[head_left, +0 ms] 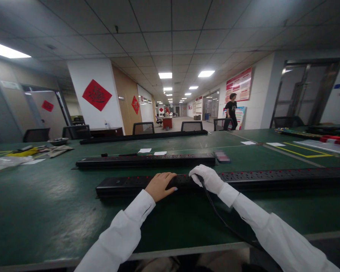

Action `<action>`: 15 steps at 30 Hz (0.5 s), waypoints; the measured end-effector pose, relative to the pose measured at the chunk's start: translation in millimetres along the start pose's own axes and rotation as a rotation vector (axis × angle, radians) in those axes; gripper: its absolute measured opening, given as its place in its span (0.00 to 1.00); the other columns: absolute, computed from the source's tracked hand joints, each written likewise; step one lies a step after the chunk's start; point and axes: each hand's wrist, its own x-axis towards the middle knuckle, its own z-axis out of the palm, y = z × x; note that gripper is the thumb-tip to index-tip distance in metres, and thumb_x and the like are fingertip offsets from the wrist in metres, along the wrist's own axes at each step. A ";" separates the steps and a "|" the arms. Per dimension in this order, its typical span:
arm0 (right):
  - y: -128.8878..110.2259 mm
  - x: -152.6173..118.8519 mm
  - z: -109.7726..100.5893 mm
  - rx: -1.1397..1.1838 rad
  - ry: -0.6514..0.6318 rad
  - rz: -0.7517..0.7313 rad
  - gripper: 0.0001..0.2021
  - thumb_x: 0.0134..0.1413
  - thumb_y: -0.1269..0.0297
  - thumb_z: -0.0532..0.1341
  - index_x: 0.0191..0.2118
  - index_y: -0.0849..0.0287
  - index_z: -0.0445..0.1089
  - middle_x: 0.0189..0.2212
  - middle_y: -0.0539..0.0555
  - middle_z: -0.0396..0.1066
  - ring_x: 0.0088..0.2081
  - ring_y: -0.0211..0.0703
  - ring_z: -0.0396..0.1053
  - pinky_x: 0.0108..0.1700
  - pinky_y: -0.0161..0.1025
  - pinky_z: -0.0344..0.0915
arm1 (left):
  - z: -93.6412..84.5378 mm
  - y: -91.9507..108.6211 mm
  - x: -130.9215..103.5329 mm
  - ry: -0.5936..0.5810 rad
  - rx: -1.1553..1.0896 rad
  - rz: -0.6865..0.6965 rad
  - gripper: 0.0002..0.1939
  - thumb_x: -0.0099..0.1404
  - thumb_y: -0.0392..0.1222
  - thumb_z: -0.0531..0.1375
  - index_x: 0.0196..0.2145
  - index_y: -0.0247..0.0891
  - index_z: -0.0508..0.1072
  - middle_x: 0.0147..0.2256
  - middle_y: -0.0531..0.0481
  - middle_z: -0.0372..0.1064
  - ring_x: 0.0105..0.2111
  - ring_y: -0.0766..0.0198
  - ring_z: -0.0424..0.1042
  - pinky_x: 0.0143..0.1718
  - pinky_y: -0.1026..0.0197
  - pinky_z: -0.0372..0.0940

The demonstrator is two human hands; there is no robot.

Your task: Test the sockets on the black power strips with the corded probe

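Observation:
A long black power strip (pixel 110 185) with red-marked sockets lies across the green table in front of me. My bare left hand (pixel 162 186) grips its middle, fingers over the top and thumb along the near side. Just to the right, my right hand (pixel 206 178), in a white glove, is closed on the end of a black power cord (pixel 215 211) over the sockets. The plug itself is hidden by the glove, so I cannot tell how far it sits in a socket. The cord drops toward the table's front edge.
A second black power strip (pixel 147 161) lies behind, with a pixelated phone-like object (pixel 222 157) at its right end. Farther back is another long black bar (pixel 143 136). A bowl (pixel 58 141) and papers stand left. Chairs line the far side; a person (pixel 231 111) is beyond.

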 end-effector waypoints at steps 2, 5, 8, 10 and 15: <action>1.2 -0.5 1.6 -0.011 0.004 0.001 0.11 0.48 0.76 0.54 0.36 0.56 0.68 0.29 0.50 0.70 0.33 0.38 0.63 0.39 0.36 0.58 | -0.5 0.6 0.0 0.001 -0.003 0.000 0.26 0.60 0.55 0.51 0.53 0.43 0.56 0.50 0.47 0.61 0.50 0.56 0.60 0.50 0.51 0.54; 2.3 -1.4 2.5 -0.029 0.012 0.006 0.11 0.48 0.75 0.54 0.36 0.56 0.68 0.31 0.51 0.69 0.34 0.39 0.63 0.40 0.36 0.58 | -1.2 1.3 0.2 0.007 -0.005 0.003 0.26 0.60 0.55 0.51 0.53 0.43 0.56 0.50 0.47 0.61 0.49 0.57 0.61 0.50 0.52 0.55; 2.1 -1.8 1.5 -0.031 0.013 0.009 0.11 0.47 0.76 0.54 0.36 0.56 0.67 0.31 0.51 0.69 0.34 0.39 0.63 0.39 0.36 0.58 | -1.1 1.5 0.6 0.015 0.000 0.005 0.26 0.60 0.54 0.51 0.53 0.43 0.56 0.49 0.47 0.62 0.49 0.56 0.61 0.50 0.52 0.55; 0.9 -1.7 0.0 -0.026 0.007 0.016 0.11 0.46 0.76 0.55 0.36 0.56 0.67 0.30 0.50 0.69 0.34 0.38 0.62 0.39 0.36 0.58 | -0.8 1.5 0.8 0.017 0.000 0.003 0.26 0.60 0.54 0.51 0.53 0.43 0.56 0.49 0.47 0.62 0.49 0.56 0.61 0.50 0.52 0.55; -2.8 -1.2 -3.2 -0.024 0.008 0.032 0.10 0.46 0.75 0.55 0.35 0.57 0.67 0.31 0.51 0.68 0.33 0.38 0.62 0.39 0.36 0.58 | -0.4 1.5 0.4 0.017 0.000 0.005 0.26 0.60 0.55 0.51 0.53 0.43 0.56 0.50 0.47 0.61 0.49 0.56 0.62 0.49 0.52 0.55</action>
